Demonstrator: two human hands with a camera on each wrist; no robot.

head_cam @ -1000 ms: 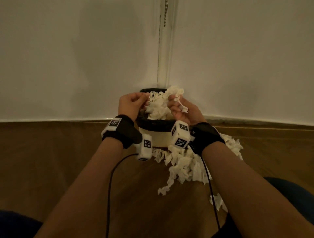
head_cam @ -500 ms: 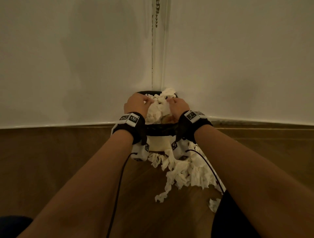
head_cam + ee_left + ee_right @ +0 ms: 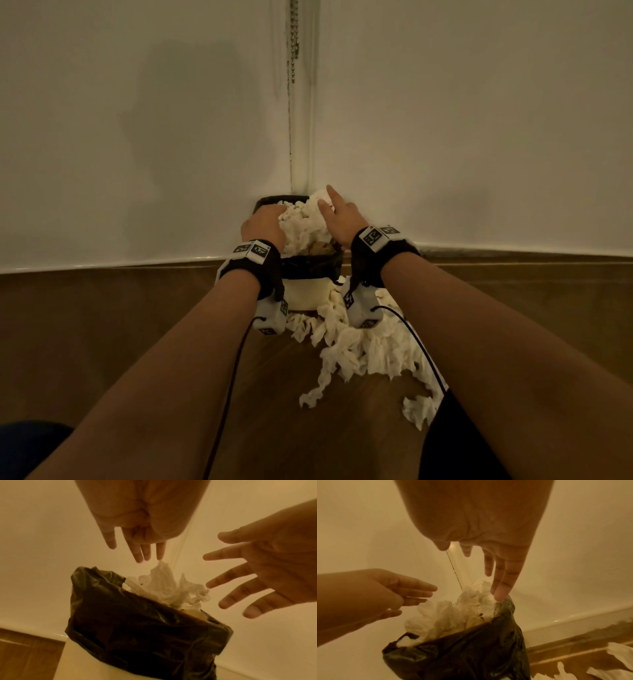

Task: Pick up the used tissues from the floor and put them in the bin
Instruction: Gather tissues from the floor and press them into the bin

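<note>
Tissues [image 3: 370, 353], light, soft and easily torn, lie heaped on the floor [image 3: 137, 342] against the bin [image 3: 308, 265], best gathered in loose handfuls; left hand [image 3: 262, 224] and right hand [image 3: 337, 216] hover spread-fingered, holding nothing, over its overfull top

**Wood floor, bin in the corner, tissues spread before it**

We see a brown wooden floor [image 3: 137, 342] meeting pale walls at a corner. On it, directly below our fingers, stands the bin [image 3: 305, 293], pale-bodied with a black liner [image 3: 145, 635] over its rim. A heap of crumpled white tissues [image 3: 363, 349] lies on the boards against the bin's front, below and nearer to us than the fingers, trailing toward our right forearm.
</note>
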